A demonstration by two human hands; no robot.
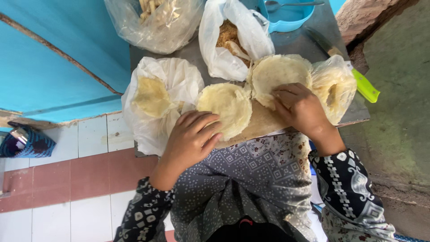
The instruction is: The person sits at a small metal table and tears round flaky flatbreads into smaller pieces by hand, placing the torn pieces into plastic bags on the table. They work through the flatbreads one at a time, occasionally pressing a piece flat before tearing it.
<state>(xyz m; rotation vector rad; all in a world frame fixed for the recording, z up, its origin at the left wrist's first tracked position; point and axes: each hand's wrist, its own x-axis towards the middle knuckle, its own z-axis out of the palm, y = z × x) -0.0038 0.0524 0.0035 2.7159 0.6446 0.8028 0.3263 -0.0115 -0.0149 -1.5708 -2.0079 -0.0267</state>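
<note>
Two pale round flatbreads, one on the left [229, 106] and one on the right [277, 74], are lying on the board, and two hands, left [190, 136] and right [301, 106], are resting on them. Four plastic bags are sitting around them: two clear [156, 22] [335, 85] and two white [156, 96] [233, 38]. One blue bowl [286, 15] holding one spoon [291, 4] and one green-handled knife [354, 71] are lying at the far edge.

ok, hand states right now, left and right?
Left hand: open, fingers lying flat on the near round flatbread, not gripping.
Right hand: open, fingertips pressing on the far round flatbread, holding nothing.
</note>
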